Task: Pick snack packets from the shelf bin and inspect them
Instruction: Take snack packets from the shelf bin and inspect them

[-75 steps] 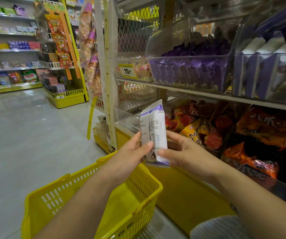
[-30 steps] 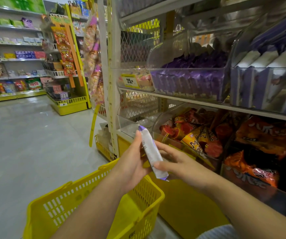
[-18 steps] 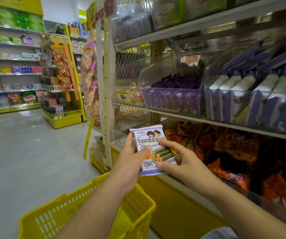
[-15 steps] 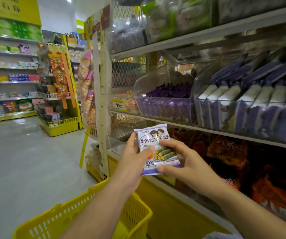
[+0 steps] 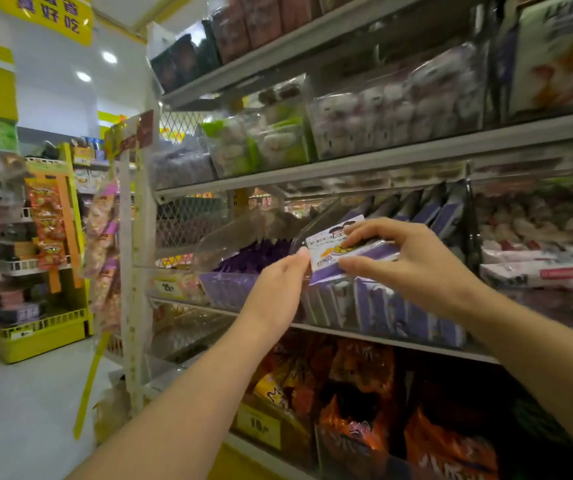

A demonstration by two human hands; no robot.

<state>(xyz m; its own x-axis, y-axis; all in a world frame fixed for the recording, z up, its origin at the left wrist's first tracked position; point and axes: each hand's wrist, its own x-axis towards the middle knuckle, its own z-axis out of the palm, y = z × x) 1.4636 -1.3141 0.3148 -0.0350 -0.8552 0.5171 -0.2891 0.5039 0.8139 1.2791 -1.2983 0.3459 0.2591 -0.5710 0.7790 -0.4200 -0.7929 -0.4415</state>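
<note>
As left hand (image 5: 274,296) and right hand (image 5: 411,266) pinch it, the flat glossy packet (image 5: 330,245) tilts.

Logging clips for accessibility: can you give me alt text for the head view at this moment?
Two hands hold a purple-and-white snack packet at the open top of a clear shelf bin packed with similar packets, right hand gripping it from above, left hand pinching its left edge. Below, orange bags fill the next shelf.
</note>
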